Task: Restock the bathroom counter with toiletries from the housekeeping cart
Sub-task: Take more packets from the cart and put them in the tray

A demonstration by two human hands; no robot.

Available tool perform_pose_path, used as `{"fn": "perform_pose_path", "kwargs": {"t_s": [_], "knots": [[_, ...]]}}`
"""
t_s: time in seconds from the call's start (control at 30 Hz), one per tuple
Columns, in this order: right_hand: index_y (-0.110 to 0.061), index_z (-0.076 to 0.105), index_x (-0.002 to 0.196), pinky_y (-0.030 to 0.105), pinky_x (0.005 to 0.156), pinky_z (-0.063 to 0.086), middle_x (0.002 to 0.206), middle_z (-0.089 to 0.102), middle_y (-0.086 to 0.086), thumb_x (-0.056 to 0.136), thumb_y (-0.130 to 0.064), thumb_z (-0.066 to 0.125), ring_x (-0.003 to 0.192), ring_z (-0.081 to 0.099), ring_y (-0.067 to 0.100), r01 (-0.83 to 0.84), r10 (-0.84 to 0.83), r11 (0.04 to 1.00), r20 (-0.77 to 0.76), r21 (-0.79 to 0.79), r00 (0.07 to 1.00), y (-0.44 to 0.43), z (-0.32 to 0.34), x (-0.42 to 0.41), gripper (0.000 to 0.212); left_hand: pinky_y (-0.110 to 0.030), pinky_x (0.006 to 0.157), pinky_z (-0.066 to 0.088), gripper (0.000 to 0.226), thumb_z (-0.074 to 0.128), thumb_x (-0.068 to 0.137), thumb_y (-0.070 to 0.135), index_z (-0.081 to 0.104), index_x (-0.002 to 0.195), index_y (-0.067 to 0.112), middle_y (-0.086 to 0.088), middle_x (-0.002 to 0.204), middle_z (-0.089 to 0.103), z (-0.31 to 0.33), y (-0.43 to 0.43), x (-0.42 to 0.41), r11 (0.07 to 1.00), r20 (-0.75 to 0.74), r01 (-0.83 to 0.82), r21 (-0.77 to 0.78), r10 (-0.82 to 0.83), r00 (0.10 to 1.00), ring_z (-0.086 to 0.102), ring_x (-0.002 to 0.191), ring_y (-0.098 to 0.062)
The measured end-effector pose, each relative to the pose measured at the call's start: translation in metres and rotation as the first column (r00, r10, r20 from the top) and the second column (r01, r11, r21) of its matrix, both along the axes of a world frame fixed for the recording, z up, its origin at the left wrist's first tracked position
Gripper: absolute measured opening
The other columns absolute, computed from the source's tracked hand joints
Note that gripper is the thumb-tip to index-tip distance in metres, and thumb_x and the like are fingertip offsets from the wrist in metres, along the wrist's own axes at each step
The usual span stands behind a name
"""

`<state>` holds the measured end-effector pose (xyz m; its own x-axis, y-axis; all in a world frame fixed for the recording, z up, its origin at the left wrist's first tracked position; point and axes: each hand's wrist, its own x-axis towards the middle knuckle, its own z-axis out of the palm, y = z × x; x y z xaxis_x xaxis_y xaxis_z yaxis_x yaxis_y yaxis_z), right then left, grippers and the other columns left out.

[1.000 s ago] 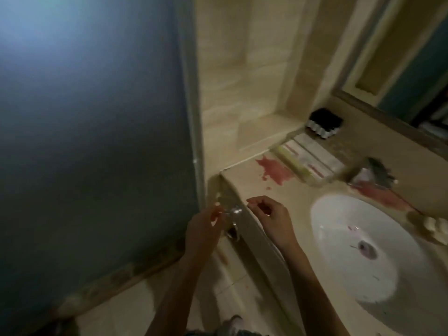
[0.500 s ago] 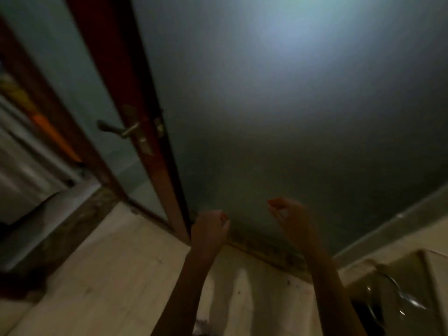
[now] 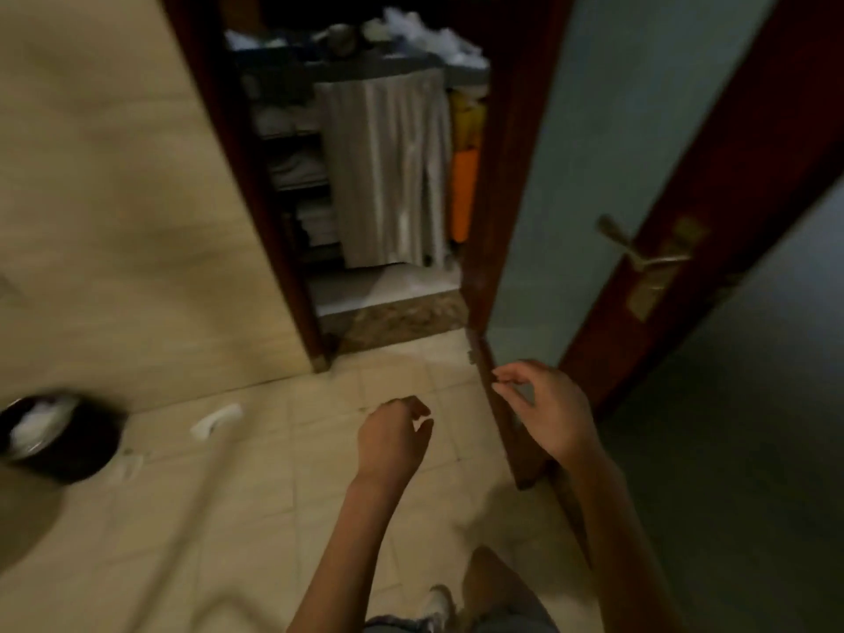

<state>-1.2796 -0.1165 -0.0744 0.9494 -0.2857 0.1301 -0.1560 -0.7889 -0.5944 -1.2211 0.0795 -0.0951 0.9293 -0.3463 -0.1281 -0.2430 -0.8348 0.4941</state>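
Facing the doorway (image 3: 255,175) from inside. The housekeeping cart (image 3: 365,68) stands just beyond the threshold and fills the opening. A grey cloth (image 3: 383,175) hangs down its front, folded white linen (image 3: 297,166) sits on the shelves to the left, and there is something orange (image 3: 463,189) at its right side. The items on top are too blurred to name.

Both hands are raised over the tiled floor (image 3: 228,518), well short of the cart. The left hand (image 3: 392,438) has loosely curled fingers and carries nothing. The right hand (image 3: 548,413) has thumb and forefinger tips together (cannot tell whether anything is pinched there).

The door (image 3: 616,130) stands open at right, with a brass handle (image 3: 639,253). A black bin (image 3: 59,440) with white contents is low at left, and a white scrap (image 3: 214,420) lies near it.
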Motion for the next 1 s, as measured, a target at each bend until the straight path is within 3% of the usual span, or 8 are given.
{"fn": "perform_pose_path", "kwargs": {"t_s": [0.17,0.33,0.5,0.7,0.83,1.0], "knots": [[-0.026,0.068,0.106,0.017,0.073,0.044,0.098,0.065,-0.016,0.09,-0.026,0.065,0.089,0.058,0.001,-0.201,0.201,0.98,0.004,-0.014,0.98,0.043,-0.011,0.063,0.017,-0.024,0.083,0.046,0.023,0.054,0.095,0.033,0.064,0.115,0.029,0.01,0.115,0.066,-0.007,0.051,0.016,0.975,-0.01,-0.219,0.02,0.219,0.976,0.06,0.105,-0.009],[-0.025,0.068,0.106,0.03,0.078,0.052,0.1,0.067,-0.011,0.09,-0.027,0.065,0.093,0.061,0.006,-0.315,0.315,0.949,-0.022,0.006,0.949,0.061,-0.02,0.12,0.017,-0.024,0.082,0.045,0.023,0.054,0.095,0.033,0.063,0.116,0.027,0.01,0.115,0.066,-0.007,0.068,0.051,0.948,0.02,-0.314,0.049,0.313,0.949,0.06,0.104,-0.01],[-0.025,0.069,0.109,0.03,0.081,0.052,0.103,0.068,-0.009,0.088,-0.03,0.067,0.094,0.061,0.008,-0.321,0.322,0.947,-0.033,0.023,0.946,0.05,-0.017,0.185,0.021,-0.027,0.085,0.049,0.024,0.056,0.094,0.031,0.064,0.116,0.026,0.007,0.115,0.066,0.004,0.053,0.122,0.952,0.039,-0.303,0.044,0.302,0.953,0.061,0.104,-0.011],[-0.025,0.068,0.11,0.017,0.075,0.042,0.104,0.068,-0.011,0.088,-0.034,0.067,0.095,0.061,0.003,-0.272,0.272,0.962,-0.033,-0.004,0.962,0.016,-0.003,0.285,0.024,-0.028,0.084,0.047,0.022,0.058,0.092,0.03,0.067,0.112,0.027,0.007,0.113,0.068,0.021,0.012,0.234,0.974,0.104,-0.225,0.033,0.22,0.97,0.063,0.104,-0.016],[-0.022,0.067,0.108,0.028,0.08,0.051,0.103,0.069,-0.006,0.088,-0.033,0.067,0.093,0.062,0.008,-0.25,0.25,0.968,0.036,-0.024,0.967,-0.01,0.02,0.366,0.023,-0.031,0.078,0.051,0.02,0.055,0.092,0.029,0.068,0.106,0.023,-0.003,0.105,0.07,0.039,-0.019,0.319,0.982,0.083,-0.178,0.056,0.173,0.981,0.066,0.099,-0.025],[-0.021,0.067,0.111,0.027,0.083,0.049,0.105,0.068,-0.005,0.088,-0.032,0.067,0.098,0.061,0.009,-0.231,0.229,0.973,0.089,0.021,0.969,-0.027,0.044,0.449,0.025,-0.027,0.086,0.047,0.03,0.057,0.093,0.033,0.062,0.123,0.027,0.003,0.12,0.066,0.066,-0.042,0.415,0.988,0.151,-0.153,-0.027,0.155,0.976,0.061,0.109,-0.018]]}}
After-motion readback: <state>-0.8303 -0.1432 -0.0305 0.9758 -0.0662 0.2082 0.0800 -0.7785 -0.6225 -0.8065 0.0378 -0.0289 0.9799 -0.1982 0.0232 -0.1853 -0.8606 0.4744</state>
